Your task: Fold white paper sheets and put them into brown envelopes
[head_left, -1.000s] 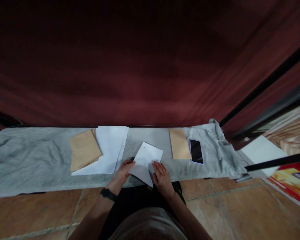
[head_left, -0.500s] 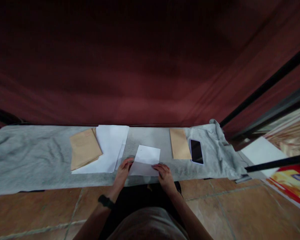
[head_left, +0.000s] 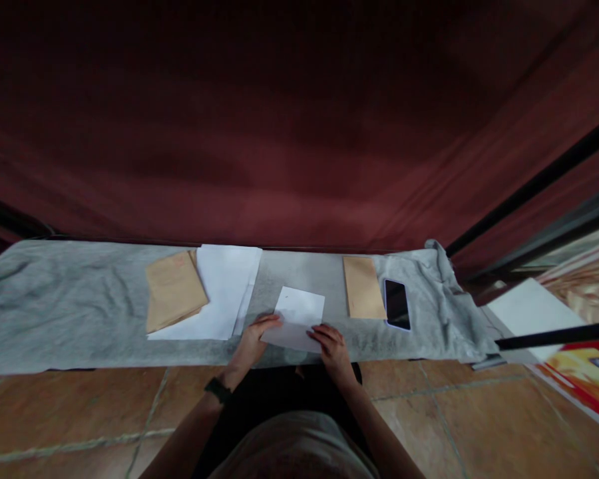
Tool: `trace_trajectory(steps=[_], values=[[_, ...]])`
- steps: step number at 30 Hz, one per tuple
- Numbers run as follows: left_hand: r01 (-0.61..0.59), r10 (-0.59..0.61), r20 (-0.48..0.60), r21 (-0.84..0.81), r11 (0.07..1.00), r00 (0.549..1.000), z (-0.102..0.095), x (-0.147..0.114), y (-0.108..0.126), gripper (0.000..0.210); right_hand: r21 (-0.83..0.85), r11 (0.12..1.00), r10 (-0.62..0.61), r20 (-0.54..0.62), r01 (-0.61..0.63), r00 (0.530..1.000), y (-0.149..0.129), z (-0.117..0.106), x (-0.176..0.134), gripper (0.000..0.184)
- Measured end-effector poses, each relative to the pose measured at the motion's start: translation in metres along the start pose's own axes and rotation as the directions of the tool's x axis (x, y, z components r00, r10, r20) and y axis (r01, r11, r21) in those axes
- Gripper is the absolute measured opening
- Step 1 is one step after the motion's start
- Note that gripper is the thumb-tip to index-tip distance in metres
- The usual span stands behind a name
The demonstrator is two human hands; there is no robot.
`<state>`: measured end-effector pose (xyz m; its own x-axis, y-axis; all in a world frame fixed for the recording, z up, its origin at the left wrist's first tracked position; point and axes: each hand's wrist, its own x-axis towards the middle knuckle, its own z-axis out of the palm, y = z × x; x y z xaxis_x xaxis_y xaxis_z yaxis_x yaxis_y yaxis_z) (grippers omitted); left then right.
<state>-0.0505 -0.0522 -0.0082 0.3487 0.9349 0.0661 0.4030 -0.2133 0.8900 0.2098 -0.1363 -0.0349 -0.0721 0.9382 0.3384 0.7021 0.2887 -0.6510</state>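
Note:
A small sheet of white paper (head_left: 303, 303), partly folded over at its near side, lies in front of me on a grey cloth. My left hand (head_left: 253, 340), with a dark band on its wrist, grips the left edge of the fold between thumb and fingers. At the right edge, my right hand (head_left: 332, 344) has its bent fingers closed on the folded part. To the left are large white sheets (head_left: 224, 279), overlapped by a few brown envelopes (head_left: 176, 291). A single brown envelope (head_left: 364, 289) lies to the right of the paper.
A phone with a dark screen (head_left: 397, 305) rests right of the single envelope. The grey cloth (head_left: 90, 306) covers a long, narrow surface against a dark red panel (head_left: 299, 166). Black bars (head_left: 534, 189) and a colourful printed package (head_left: 589, 376) stand at the right.
My left hand has shifted up along the paper's left edge, its fingers now reaching further over the sheet. My right hand stays at the right edge. The view has shifted slightly.

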Motion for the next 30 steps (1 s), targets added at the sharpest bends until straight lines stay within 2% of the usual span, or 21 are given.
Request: trace_trajectory(steps=[4, 7, 10, 14, 19, 24, 27, 30], values=[[-0.101, 0.094, 0.053, 0.143, 0.985, 0.994, 0.002, 0.002, -0.003, 0.046, -0.036, 0.999, -0.01, -0.034, 0.009, 0.999, 0.004, 0.002, 0.001, 0.053], [-0.196, 0.147, 0.184, 0.285, 0.938, 0.972, 0.001, 0.001, -0.002, 0.06, -0.086, 0.996, -0.029, -0.054, 0.024, 0.998, 0.007, 0.001, 0.001, 0.05], [-0.27, 0.147, 0.296, 0.435, 0.859, 0.944, -0.002, -0.004, 0.003, 0.079, -0.134, 0.988, -0.084, -0.014, 0.081, 0.996, 0.01, -0.003, -0.003, 0.048], [-0.372, 0.142, 0.405, 0.573, 0.73, 0.903, -0.006, -0.014, 0.011, 0.091, -0.187, 0.97, -0.141, 0.08, 0.153, 0.987, 0.011, -0.011, -0.012, 0.055], [-0.504, 0.171, 0.545, 0.55, 0.666, 0.821, -0.017, -0.017, 0.018, 0.085, -0.299, 0.93, -0.151, 0.22, 0.214, 0.964, 0.006, -0.017, -0.017, 0.074], [-0.571, 0.196, 0.611, 0.512, 0.641, 0.767, -0.02, -0.012, 0.022, 0.08, -0.362, 0.903, -0.147, 0.248, 0.233, 0.957, -0.008, -0.016, -0.021, 0.078], [-0.584, 0.184, 0.639, 0.498, 0.641, 0.747, -0.016, -0.013, 0.025, 0.076, -0.33, 0.909, -0.157, 0.293, 0.254, 0.943, -0.017, -0.013, -0.026, 0.082], [-0.566, 0.176, 0.635, 0.485, 0.667, 0.752, -0.012, -0.015, 0.025, 0.075, -0.309, 0.915, -0.159, 0.314, 0.259, 0.936, -0.022, -0.012, -0.029, 0.084]])
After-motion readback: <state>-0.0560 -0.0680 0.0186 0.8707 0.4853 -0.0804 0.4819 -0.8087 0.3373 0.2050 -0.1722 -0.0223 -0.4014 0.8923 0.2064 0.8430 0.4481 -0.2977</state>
